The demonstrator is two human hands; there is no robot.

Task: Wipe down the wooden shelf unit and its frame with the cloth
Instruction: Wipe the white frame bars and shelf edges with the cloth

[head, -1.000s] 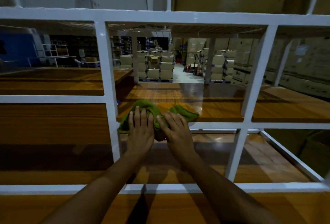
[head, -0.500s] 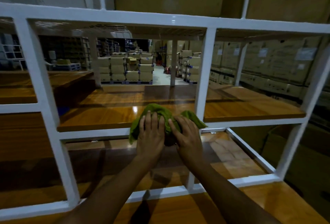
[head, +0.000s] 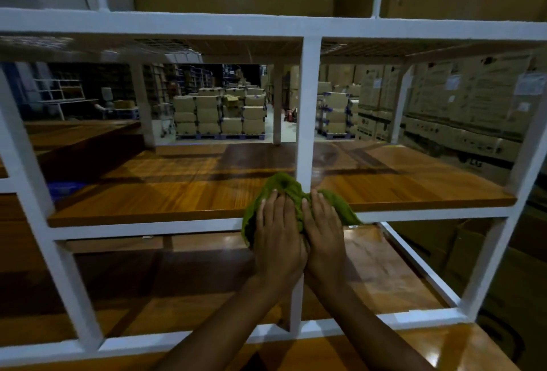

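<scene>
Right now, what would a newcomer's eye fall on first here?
The green cloth stands out most, bunched at the front edge of the wooden shelf, at the foot of a white frame upright. The left hand and right hand press on it side by side, fingers straight. Stacked cardboard boxes fill the background beyond.

Cloth [head: 283, 187] middle beneath both hands [head: 278, 237]

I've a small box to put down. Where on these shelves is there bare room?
The middle shelf is bare wood from the left post to the centre post, and from there to the right post. Lower shelf: bare at its left. Crowded only by the centre post, where left hand and right hand press the cloth.
</scene>
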